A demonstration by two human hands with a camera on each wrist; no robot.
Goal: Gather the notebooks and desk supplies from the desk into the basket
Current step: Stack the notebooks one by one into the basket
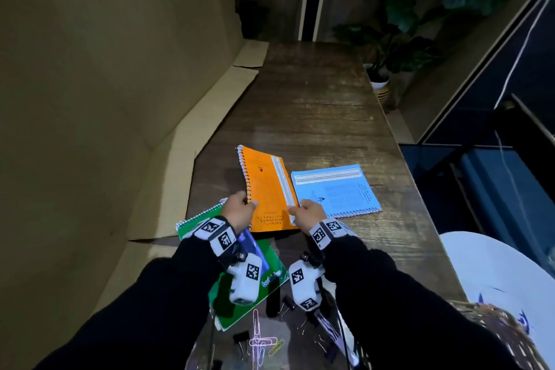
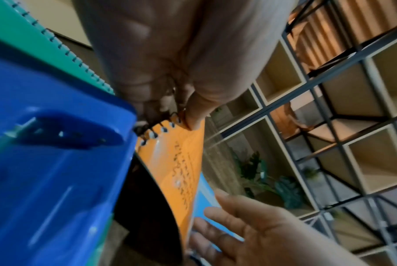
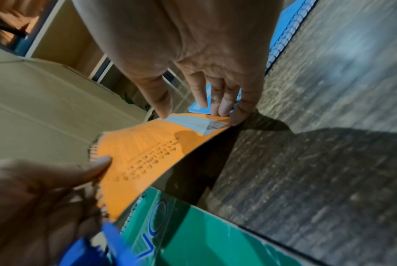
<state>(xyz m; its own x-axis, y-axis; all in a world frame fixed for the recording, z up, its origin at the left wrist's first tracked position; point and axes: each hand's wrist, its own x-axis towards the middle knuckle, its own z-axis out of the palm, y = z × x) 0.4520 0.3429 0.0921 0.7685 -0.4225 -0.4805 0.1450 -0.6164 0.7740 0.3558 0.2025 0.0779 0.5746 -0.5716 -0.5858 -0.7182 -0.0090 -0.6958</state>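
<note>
Orange spiral notebook (image 1: 267, 192) is held tilted, its near end clear of the worktop (image 1: 315, 105): the left hand (image 1: 238, 210) has its grip clamped on the spiral edge, thumb on the cover, and the right hand (image 1: 309, 213) has its grip pinched on the free edge, thumb above and fingers below. Light-blue spiral notebook (image 1: 336, 189) lies flat just beside it at 3 o'clock; green spiral notebook (image 1: 270, 252) lies at 7 o'clock, under the left wrist. Paper clips (image 1: 258, 339) are scattered at 6 o'clock, and the woven basket (image 1: 492, 315) sits at 4 o'clock, well apart.

Fingers (image 2: 194, 109) of left hand (image 2: 165, 50) on spiral corner of orange notebook (image 2: 181, 162).
</note>
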